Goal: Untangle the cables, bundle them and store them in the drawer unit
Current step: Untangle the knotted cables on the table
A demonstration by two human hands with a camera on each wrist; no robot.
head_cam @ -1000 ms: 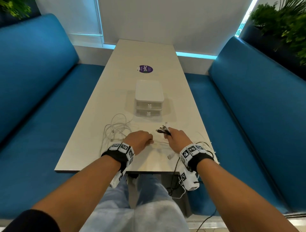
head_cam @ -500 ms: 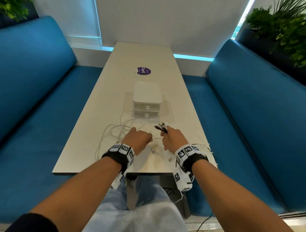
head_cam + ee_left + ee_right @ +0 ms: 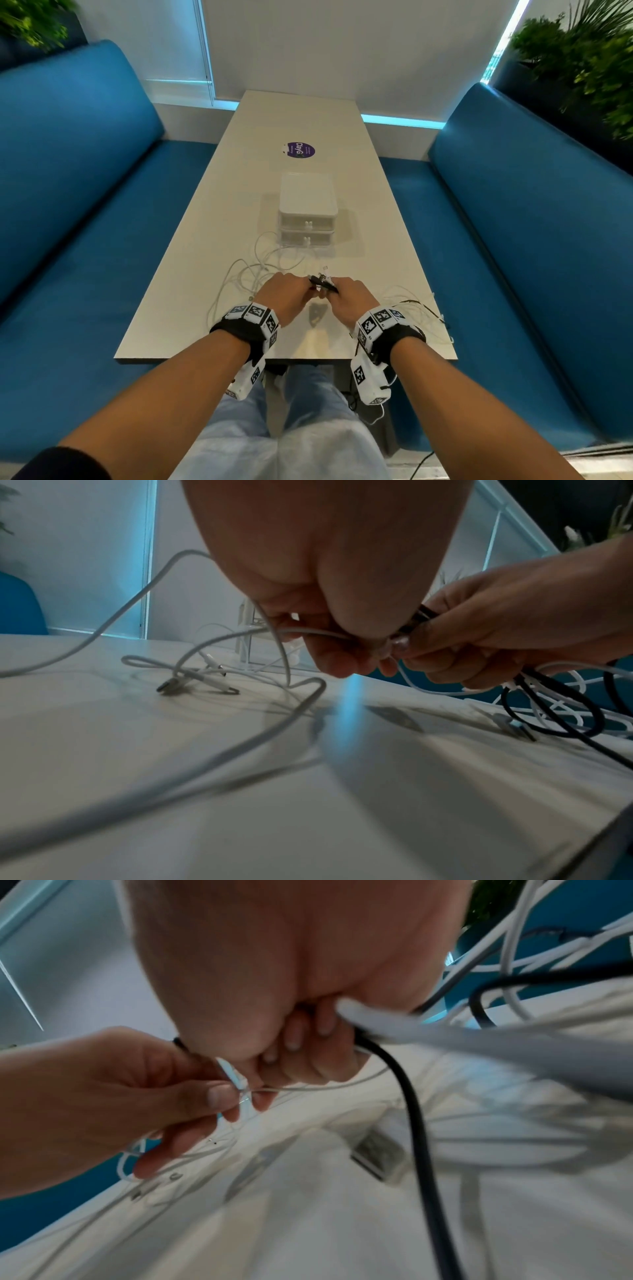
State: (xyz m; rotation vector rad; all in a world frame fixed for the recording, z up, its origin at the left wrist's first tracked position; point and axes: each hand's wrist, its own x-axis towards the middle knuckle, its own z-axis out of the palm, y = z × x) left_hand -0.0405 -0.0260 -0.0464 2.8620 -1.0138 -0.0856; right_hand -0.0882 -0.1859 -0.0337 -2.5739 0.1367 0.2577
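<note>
Loose white cables lie tangled on the table in front of a white two-drawer unit, both drawers closed. My right hand grips a bunch of black and white cable ends, and the black cable trails down from its fist. My left hand meets it and pinches a thin white cable between thumb and fingertip. More white and black cables spread over the table's right edge.
A purple round sticker sits beyond the drawer unit. Blue benches flank the table on both sides, with plants behind them. A cable hangs off the near right table edge towards the floor.
Both hands have lifted slightly and come together. My left hand, which rested apart on the table, now touches the cable ends held by my right hand.
</note>
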